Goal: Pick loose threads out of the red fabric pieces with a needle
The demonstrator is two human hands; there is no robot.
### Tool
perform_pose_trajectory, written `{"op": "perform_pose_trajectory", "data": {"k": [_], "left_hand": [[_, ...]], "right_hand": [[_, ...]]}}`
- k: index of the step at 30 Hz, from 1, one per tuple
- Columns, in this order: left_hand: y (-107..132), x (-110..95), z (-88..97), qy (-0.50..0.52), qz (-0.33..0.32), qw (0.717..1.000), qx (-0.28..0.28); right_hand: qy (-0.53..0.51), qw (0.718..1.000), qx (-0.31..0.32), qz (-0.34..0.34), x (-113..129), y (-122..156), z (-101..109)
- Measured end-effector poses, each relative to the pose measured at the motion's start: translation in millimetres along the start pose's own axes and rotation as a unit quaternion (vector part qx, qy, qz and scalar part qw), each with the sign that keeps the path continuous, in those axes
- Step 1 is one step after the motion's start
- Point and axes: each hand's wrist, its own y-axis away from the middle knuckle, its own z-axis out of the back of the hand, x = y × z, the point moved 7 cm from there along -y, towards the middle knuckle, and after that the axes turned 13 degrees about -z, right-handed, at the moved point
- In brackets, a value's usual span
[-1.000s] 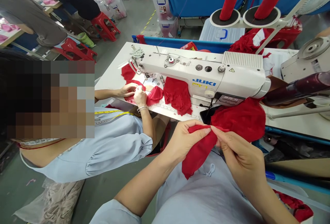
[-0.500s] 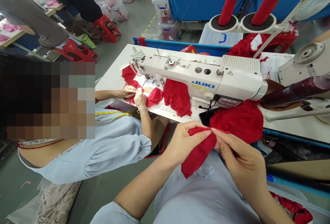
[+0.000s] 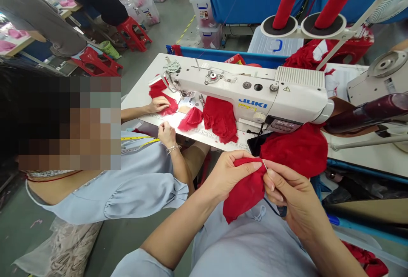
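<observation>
My left hand [image 3: 231, 172] pinches a red fabric piece [image 3: 244, 194] along its top edge, thumb on the near side; the cloth hangs down in front of my lap. Close against it, my right hand [image 3: 290, 183] is closed on a small tool with a thin metal tip [image 3: 264, 164] and a dark end [image 3: 282, 211]. The tip touches or nearly touches the fabric's upper right corner. My fingers cover most of the tool, so its kind is unclear.
Beyond my hands stands a white sewing machine [image 3: 251, 94] with red cloth [image 3: 219, 119] on its table. A larger red heap [image 3: 295, 149] lies nearer. At left sits a co-worker [image 3: 140, 183] in light blue. Red thread cones [image 3: 287, 7] rise behind.
My right hand has turned and drawn slightly back from the fabric edge, so the tool's metal tip and dark end now show. The co-worker's hands have moved apart.
</observation>
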Motion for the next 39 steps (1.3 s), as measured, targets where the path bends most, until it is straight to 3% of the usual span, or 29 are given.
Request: {"op": "perform_pose_trajectory", "data": {"k": [2, 5, 9, 13, 19, 22, 26, 28, 33, 39], "left_hand": [[1, 1, 0.1, 0.006, 0.002, 1.0, -0.002], [0, 2, 1.7, 0.008, 0.002, 1.0, -0.011], [0, 5, 3.3, 0.021, 0.01, 0.999, -0.024], [1, 5, 3.5, 0.017, 0.007, 0.999, -0.03], [3, -4, 4.1, -0.074, -0.067, 0.995, -0.002], [4, -6, 4.6, -0.126, -0.085, 0.988, 0.004], [3, -5, 3.9, -0.101, -0.066, 0.993, -0.003], [3, -4, 4.5, -0.073, -0.051, 0.996, -0.015], [2, -6, 5.9, -0.074, -0.054, 0.996, -0.018], [4, -11, 7.1, -0.14, -0.1, 0.985, -0.001]], "right_hand": [[0.004, 1.0, 0.007, 0.001, -2, 0, 0], [0.109, 0.989, -0.041, 0.091, 10, 4, 4], [0.313, 0.913, -0.086, 0.247, 33, 20, -6], [0.386, 0.861, -0.084, 0.321, 42, 29, -16], [0.398, 0.843, -0.092, 0.349, 44, 33, -18], [0.378, 0.864, -0.111, 0.315, 41, 31, -13], [0.325, 0.905, -0.12, 0.249, 34, 25, -5], [0.345, 0.891, -0.116, 0.271, 36, 26, -8], [0.431, 0.811, -0.077, 0.388, 44, 35, -21], [0.47, 0.779, -0.092, 0.404, 43, 37, -23]]}}
